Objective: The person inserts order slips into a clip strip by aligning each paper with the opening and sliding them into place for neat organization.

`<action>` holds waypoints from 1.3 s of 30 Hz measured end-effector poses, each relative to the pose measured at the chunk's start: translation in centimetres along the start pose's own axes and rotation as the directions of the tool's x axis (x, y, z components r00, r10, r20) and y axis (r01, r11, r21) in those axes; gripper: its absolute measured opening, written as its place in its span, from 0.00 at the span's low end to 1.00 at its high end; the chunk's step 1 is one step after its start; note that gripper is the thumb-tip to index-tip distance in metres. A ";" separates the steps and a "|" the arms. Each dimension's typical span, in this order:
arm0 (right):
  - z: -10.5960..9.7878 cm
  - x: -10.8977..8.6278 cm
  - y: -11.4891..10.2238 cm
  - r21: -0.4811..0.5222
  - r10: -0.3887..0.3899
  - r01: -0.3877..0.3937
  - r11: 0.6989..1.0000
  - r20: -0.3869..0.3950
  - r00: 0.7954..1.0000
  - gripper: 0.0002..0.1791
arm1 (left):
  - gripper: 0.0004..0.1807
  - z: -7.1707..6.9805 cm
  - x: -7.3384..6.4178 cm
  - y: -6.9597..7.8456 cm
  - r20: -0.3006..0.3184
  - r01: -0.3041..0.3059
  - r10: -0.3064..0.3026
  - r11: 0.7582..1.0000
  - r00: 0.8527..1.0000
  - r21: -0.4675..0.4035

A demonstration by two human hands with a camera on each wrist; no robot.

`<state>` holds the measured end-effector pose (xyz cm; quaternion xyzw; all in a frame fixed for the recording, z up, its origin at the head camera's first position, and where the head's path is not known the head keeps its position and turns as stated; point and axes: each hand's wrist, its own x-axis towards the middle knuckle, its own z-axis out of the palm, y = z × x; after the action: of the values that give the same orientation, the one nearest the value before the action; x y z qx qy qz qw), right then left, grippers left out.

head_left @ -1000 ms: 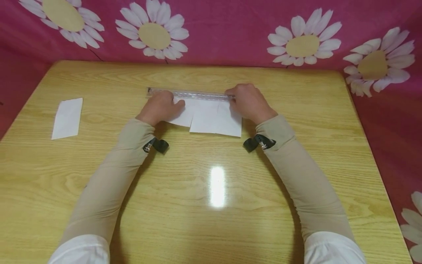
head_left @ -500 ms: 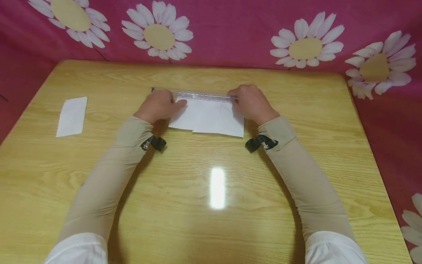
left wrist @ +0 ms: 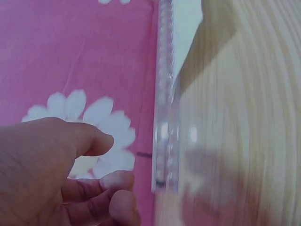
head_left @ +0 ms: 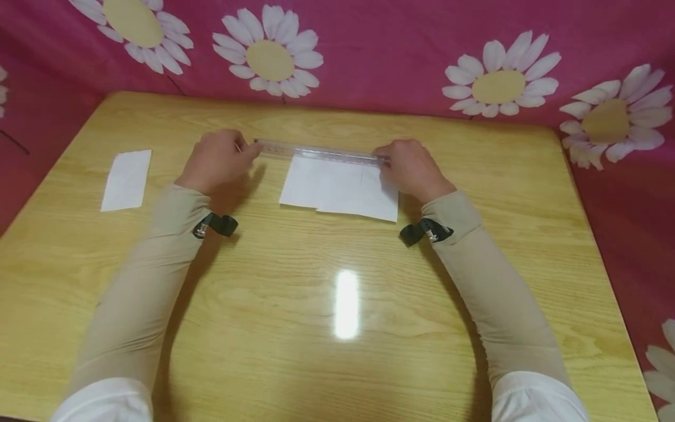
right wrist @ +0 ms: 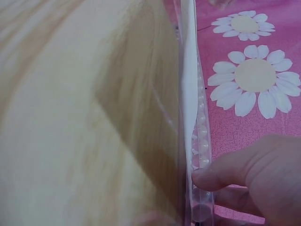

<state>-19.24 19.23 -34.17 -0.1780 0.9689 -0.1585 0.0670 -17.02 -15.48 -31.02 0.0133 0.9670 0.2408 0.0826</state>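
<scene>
A clear plastic ruler (head_left: pixel 327 153) with a wavy, bumpy pattern along it lies across the top edge of a folded white paper (head_left: pixel 337 184). My right hand (head_left: pixel 413 167) pinches the ruler's right end together with the paper; in the right wrist view the thumb (right wrist: pixel 214 176) presses against them. At the ruler's left end is my left hand (head_left: pixel 218 159). In the left wrist view its thumb and loosely bent fingers (left wrist: pixel 120 181) stand apart from the ruler, holding nothing. The paper appears raised off the table, casting a shadow in both wrist views.
A smaller white piece of paper (head_left: pixel 126 180) lies on the wooden table (head_left: pixel 274 305) at the left. Behind the table hangs a pink cloth (head_left: pixel 379 58) with large white daisies. A bright light reflection shows mid-table.
My left hand has let go of the paper and ruler and moved left, off the ruler's end. The right hand keeps its grip. The paper's left part is now uncovered.
</scene>
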 end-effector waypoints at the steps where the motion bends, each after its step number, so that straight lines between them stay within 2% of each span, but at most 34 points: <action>1: 0.0 0.0 0.0 -0.007 -0.009 0.009 1.000 -0.005 1.000 0.21 | 0.27 -0.3 -0.1 -0.5 -0.012 0.008 -0.008 1.000 1.000 0.000; 9: 0.1 0.1 0.1 -0.027 -0.055 0.054 0.998 -0.043 0.998 0.21 | 0.28 -1.7 -0.9 -4.0 -0.050 0.060 -0.061 0.998 0.997 -0.014; 17: -0.1 0.1 0.5 -0.026 -0.062 0.060 0.998 -0.067 0.996 0.21 | 0.31 -2.7 -0.8 -6.7 -0.086 0.110 -0.114 0.993 0.990 -0.047; 22: 0.1 0.1 0.2 -0.011 -0.063 0.063 0.998 -0.050 0.997 0.21 | 0.36 -3.5 -1.4 -8.6 -0.101 0.167 -0.177 0.980 0.979 -0.107; 26: 0.1 -0.1 0.1 -0.024 -0.060 0.059 0.998 -0.039 0.997 0.21 | 0.37 -3.8 -1.8 -10.0 -0.136 0.180 -0.198 0.975 0.971 -0.133; 31: 0.1 -0.1 0.0 -0.042 -0.077 0.074 0.996 -0.060 0.995 0.21 | 0.36 -4.3 -1.8 -11.6 -0.189 0.226 -0.258 0.958 0.947 -0.174; 35: 0.1 0.0 -0.1 -0.038 -0.072 0.070 0.997 -0.054 0.996 0.21 | 0.33 -4.9 -1.7 -13.0 -0.231 0.248 -0.280 0.955 0.932 -0.161; 39: 0.1 0.0 -0.1 -0.030 -0.054 0.053 0.998 -0.040 0.998 0.22 | 0.32 -5.0 -1.5 -14.5 -0.256 0.250 -0.277 0.959 0.926 -0.134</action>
<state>-19.19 19.14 -34.28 -0.2016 0.9671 -0.1497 0.0404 -16.19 -30.71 -33.21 -0.1540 0.9489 0.2747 -0.0188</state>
